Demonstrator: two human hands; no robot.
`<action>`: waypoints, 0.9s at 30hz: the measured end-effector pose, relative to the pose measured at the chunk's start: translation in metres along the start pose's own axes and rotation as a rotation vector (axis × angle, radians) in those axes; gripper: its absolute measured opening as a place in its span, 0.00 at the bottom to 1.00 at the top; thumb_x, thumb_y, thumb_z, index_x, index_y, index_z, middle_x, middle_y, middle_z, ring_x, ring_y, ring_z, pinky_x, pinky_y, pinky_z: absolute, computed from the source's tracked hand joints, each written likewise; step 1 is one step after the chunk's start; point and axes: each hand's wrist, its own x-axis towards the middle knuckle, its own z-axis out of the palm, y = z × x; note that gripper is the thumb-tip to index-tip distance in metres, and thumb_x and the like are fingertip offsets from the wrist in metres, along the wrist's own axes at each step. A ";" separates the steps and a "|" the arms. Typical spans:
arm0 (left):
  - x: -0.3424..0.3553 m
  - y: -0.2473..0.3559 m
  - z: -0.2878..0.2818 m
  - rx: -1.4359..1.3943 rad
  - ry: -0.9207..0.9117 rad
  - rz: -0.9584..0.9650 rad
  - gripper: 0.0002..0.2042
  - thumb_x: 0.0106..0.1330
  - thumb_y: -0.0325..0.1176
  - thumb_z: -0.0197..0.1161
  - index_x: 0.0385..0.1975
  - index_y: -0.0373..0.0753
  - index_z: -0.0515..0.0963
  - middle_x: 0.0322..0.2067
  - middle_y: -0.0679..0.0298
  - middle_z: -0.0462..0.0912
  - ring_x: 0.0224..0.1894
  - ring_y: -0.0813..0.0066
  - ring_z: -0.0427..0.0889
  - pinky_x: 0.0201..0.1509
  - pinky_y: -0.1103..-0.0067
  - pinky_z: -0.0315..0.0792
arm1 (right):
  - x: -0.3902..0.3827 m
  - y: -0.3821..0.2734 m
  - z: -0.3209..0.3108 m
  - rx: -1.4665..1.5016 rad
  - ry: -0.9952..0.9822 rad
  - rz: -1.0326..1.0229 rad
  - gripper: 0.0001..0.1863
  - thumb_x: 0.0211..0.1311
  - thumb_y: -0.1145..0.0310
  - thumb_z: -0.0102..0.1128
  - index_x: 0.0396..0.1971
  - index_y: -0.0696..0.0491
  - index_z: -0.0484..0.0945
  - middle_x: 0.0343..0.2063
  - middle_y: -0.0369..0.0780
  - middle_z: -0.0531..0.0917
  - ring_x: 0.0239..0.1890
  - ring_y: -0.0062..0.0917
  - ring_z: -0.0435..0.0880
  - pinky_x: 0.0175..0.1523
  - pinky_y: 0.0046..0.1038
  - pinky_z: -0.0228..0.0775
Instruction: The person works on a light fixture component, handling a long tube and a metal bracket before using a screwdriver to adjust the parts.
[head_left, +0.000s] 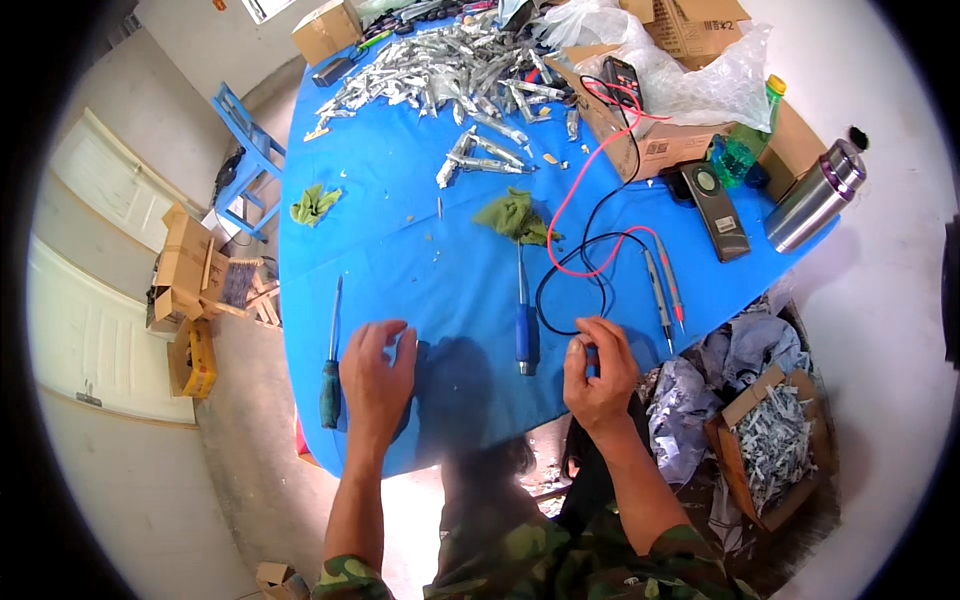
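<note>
My left hand (376, 375) is over the table's near left edge, fingers loosely bent and thumb apart, with nothing visible in it. Just left of it lies a screwdriver (331, 385) with a dark green handle, its shaft pointing away from me. My right hand (603, 378) hovers at the near edge, fingers curled and slightly apart, also with nothing visible in it. Between the hands lies a blue-handled screwdriver (523, 335), its tip at a crumpled green cloth (510, 214). Red and black test leads (553, 255) loop beyond my right hand to two probes (660, 290).
A heap of silvery strip-like parts (430, 75) covers the far end of the blue-covered table (390, 235). At the right stand a meter (622, 82) on a carton, a green bottle (745, 145), a steel flask (815, 195) and a grey device (715, 210). A scrap box (770, 445) sits below right.
</note>
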 end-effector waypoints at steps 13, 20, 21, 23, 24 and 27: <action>0.169 -0.048 0.136 0.103 -0.034 0.097 0.16 0.63 0.38 0.71 0.44 0.33 0.83 0.39 0.53 0.87 0.38 0.60 0.86 0.43 0.67 0.78 | 0.005 0.009 -0.001 -0.089 -0.049 0.008 0.11 0.58 0.73 0.65 0.42 0.55 0.84 0.38 0.45 0.87 0.35 0.41 0.87 0.41 0.36 0.80; 0.213 -0.047 0.179 0.197 -0.047 0.042 0.16 0.66 0.41 0.67 0.45 0.34 0.83 0.39 0.53 0.85 0.40 0.55 0.84 0.45 0.64 0.77 | 0.007 0.009 -0.006 -0.084 -0.102 0.022 0.10 0.57 0.73 0.65 0.39 0.54 0.85 0.35 0.43 0.87 0.33 0.38 0.88 0.37 0.33 0.80; 0.219 -0.047 0.183 0.218 -0.047 0.046 0.16 0.66 0.42 0.66 0.44 0.35 0.84 0.38 0.53 0.85 0.40 0.54 0.84 0.45 0.63 0.77 | 0.007 0.009 -0.007 -0.093 -0.103 0.021 0.09 0.57 0.73 0.65 0.39 0.55 0.85 0.35 0.42 0.88 0.32 0.37 0.88 0.37 0.33 0.79; 0.229 -0.049 0.186 0.221 -0.065 0.009 0.16 0.66 0.43 0.67 0.42 0.35 0.85 0.36 0.52 0.85 0.40 0.54 0.84 0.45 0.63 0.77 | 0.009 0.008 -0.006 -0.076 -0.098 0.022 0.08 0.57 0.74 0.65 0.38 0.54 0.85 0.34 0.42 0.87 0.32 0.37 0.88 0.37 0.33 0.79; 0.233 -0.051 0.187 0.218 -0.074 -0.011 0.16 0.65 0.43 0.67 0.41 0.35 0.85 0.35 0.52 0.86 0.39 0.53 0.85 0.45 0.63 0.77 | 0.011 0.008 -0.007 -0.077 -0.099 0.020 0.08 0.57 0.74 0.65 0.38 0.54 0.85 0.34 0.42 0.87 0.31 0.37 0.88 0.37 0.33 0.79; 0.231 -0.072 0.172 0.243 0.023 0.002 0.15 0.66 0.42 0.66 0.38 0.35 0.86 0.31 0.51 0.86 0.34 0.53 0.85 0.40 0.63 0.77 | 0.009 0.006 -0.007 -0.062 -0.088 0.009 0.08 0.57 0.75 0.64 0.38 0.54 0.85 0.33 0.42 0.87 0.31 0.37 0.87 0.37 0.33 0.79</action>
